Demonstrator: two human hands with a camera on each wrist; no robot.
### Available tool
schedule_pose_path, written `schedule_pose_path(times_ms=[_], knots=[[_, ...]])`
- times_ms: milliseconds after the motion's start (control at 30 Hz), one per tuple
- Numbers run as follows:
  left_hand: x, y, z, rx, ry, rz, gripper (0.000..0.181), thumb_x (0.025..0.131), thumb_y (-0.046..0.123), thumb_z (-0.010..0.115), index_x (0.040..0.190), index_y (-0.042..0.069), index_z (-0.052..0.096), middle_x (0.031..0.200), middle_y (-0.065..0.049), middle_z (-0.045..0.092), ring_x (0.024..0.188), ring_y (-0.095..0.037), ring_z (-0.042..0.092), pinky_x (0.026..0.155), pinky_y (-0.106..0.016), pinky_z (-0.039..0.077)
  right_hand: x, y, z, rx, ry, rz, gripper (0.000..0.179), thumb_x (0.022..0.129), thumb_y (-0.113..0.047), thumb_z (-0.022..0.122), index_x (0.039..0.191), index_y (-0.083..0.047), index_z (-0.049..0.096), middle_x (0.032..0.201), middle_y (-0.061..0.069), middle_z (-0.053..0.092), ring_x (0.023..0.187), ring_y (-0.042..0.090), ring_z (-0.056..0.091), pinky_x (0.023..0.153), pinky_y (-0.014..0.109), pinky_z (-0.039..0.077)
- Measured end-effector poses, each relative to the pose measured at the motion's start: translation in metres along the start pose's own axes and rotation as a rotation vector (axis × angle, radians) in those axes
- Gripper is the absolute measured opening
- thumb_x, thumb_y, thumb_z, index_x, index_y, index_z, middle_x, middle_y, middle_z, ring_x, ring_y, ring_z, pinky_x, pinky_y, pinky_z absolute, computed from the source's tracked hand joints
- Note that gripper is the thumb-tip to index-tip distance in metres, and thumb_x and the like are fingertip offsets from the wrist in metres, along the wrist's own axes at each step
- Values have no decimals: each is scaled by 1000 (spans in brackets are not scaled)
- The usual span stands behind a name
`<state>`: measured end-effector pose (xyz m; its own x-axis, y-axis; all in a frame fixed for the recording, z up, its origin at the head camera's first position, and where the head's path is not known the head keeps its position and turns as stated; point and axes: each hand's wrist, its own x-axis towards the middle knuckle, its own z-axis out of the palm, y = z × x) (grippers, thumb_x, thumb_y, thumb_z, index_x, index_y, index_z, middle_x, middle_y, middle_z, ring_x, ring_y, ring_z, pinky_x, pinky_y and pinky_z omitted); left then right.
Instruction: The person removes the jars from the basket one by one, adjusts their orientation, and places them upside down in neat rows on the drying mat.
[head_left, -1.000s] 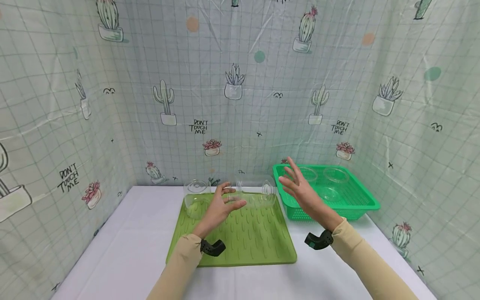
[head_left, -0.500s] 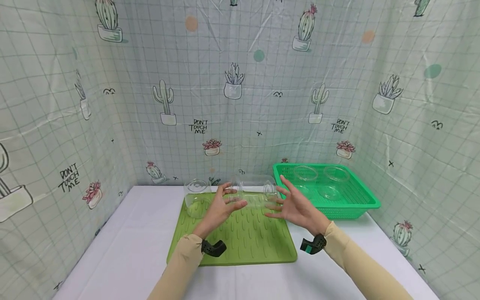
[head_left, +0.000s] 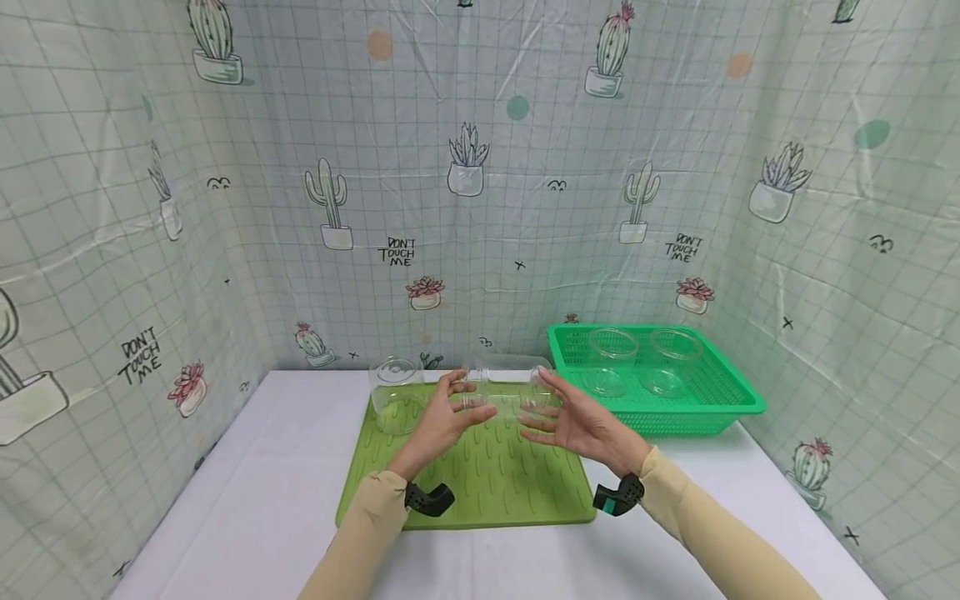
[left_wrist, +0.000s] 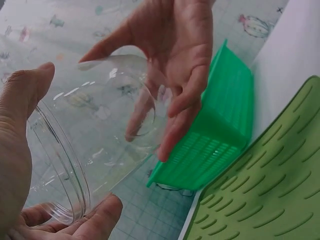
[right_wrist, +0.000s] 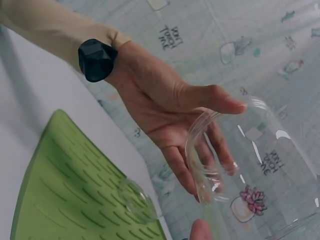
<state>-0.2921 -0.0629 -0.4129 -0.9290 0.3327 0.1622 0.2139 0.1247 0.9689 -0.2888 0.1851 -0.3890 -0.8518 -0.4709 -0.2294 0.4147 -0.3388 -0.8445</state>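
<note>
A clear jar (head_left: 510, 385) is held sideways above the back of the green mat (head_left: 487, 492), its ridged mouth to the left and its base to the right. My left hand (head_left: 438, 421) grips it around the mouth. At the base, my right hand (head_left: 585, 425) cups the jar with the thumb above and the fingers below. Through the clear wall some right fingers show in the left wrist view, beside the jar (left_wrist: 100, 135); how firmly they press is unclear. In the right wrist view the left hand (right_wrist: 165, 110) wraps the rim of the jar (right_wrist: 272, 150).
Another clear jar (head_left: 397, 398) stands base up on the mat's back left. A green basket (head_left: 660, 423) with two clear containers inside stands at the back right. Patterned curtains (head_left: 480, 225) enclose the white table (head_left: 262, 492) at the back and sides.
My right hand has come down and left from above the basket's front corner to the jar's base. The left hand keeps its hold on the mouth, almost still.
</note>
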Motion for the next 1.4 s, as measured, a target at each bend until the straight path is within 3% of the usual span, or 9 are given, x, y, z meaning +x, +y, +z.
schedule_pose_path(times_ms=[200,433,633,733,933,1067,1200,1333,1400], knots=[[-3,-2,-1,29,14,-12,99,81,53,72,154,15,17,146,-16,40,130,-38,47,96,-49,51,5,4,0,9,15,-33,79,97,-45,54,157,-27,4,158,26,12,145,45,21,112,47,37],[-5,-2,-8,88,-13,6,106,81,61,68,156,16,10,151,-17,34,134,-37,44,99,-52,48,9,3,2,-15,20,-69,75,99,-42,52,156,-27,6,156,26,12,142,48,23,112,48,37],[-17,-7,-26,128,2,-24,100,86,52,67,156,14,8,154,-15,30,138,-38,38,104,-52,45,12,0,-3,-106,45,-83,85,97,-44,54,156,-30,-5,158,26,8,143,50,20,114,49,34],[-27,-10,-38,159,16,-39,98,89,46,67,156,10,6,156,-18,26,139,-40,35,108,-53,41,14,-2,-7,-190,59,-107,85,98,-45,53,155,-30,-8,161,20,3,143,47,22,113,48,36],[-49,-23,-65,346,16,-115,101,86,48,69,156,6,9,156,-24,23,141,-43,29,110,-60,33,16,-9,-9,-306,78,-155,87,97,-46,54,156,-28,-7,163,4,-8,146,41,20,112,45,38],[-66,-34,-81,477,-20,-177,103,84,47,72,155,3,11,157,-26,19,143,-46,21,111,-65,26,20,-13,-7,-360,144,-170,91,94,-47,59,156,-28,-4,163,5,2,144,40,25,111,44,39],[-81,-43,-93,585,-65,-180,99,84,41,74,151,-5,19,158,-28,13,144,-47,15,114,-65,20,27,-14,-6,-424,206,-206,85,94,-43,60,157,-28,4,162,9,13,142,40,28,112,48,38],[-91,-54,-102,683,-99,-176,94,83,41,74,147,-11,27,156,-32,13,144,-51,11,114,-66,17,36,-11,-5,-562,290,-246,85,90,-47,64,156,-30,12,160,15,17,143,39,28,110,50,39],[-94,-59,-104,689,-113,-182,94,83,39,74,146,-13,27,155,-33,13,143,-52,10,114,-66,16,42,-8,-3,-663,347,-264,88,87,-49,67,156,-30,15,159,19,17,141,40,31,109,51,40]])
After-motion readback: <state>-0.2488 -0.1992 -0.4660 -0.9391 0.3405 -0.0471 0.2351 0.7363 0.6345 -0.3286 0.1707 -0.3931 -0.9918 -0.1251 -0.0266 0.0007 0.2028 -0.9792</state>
